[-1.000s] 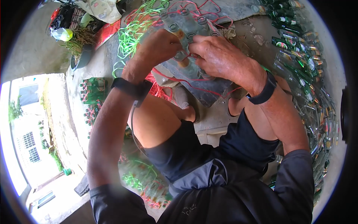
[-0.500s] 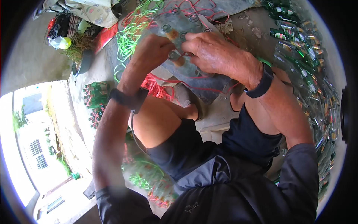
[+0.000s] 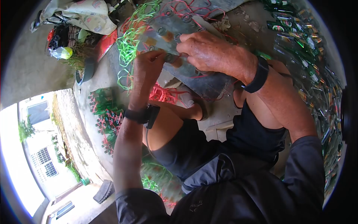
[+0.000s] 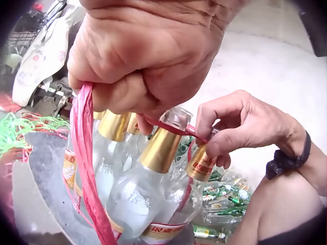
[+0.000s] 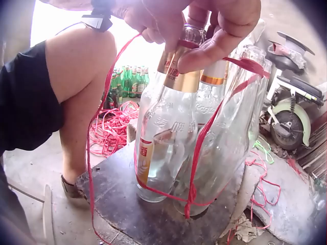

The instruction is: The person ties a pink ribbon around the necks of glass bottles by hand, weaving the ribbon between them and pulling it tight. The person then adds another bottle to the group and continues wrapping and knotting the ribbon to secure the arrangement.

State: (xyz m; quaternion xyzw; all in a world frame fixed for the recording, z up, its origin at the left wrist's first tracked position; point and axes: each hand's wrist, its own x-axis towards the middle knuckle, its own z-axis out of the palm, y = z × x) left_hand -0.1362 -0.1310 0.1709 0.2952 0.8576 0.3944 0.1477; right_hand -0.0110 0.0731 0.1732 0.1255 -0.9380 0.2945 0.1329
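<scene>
Your low, dark bench (image 5: 110, 178) carries a cluster of upright clear glass bottles (image 5: 166, 138), several with gold foil at the neck, and a loop of red ribbon (image 4: 86, 153) runs round them near their bases. Your left hand (image 4: 148, 56) has its fingers curled, clamped on the red ribbon above the bottles; your right hand (image 4: 250, 120) has its thumb and fingers clamped round the top of a gold-necked bottle (image 4: 202, 166), where the ribbon crosses. Around the bench, a tangle of green ribbon (image 3: 128, 48) lies beside the bottles, and a red tangle (image 3: 164, 94) sits on the concrete floor (image 3: 216, 115) near your foot. Green bottles (image 3: 101, 100) stand grouped on your left, while a broad heap of green and clear bottles (image 3: 317, 100) spreads along your right side. A grey wall (image 3: 26, 71) rises on your left, next to a bright opening (image 3: 41, 142), and a wheeled vehicle (image 5: 288, 120) stands beyond the bench
</scene>
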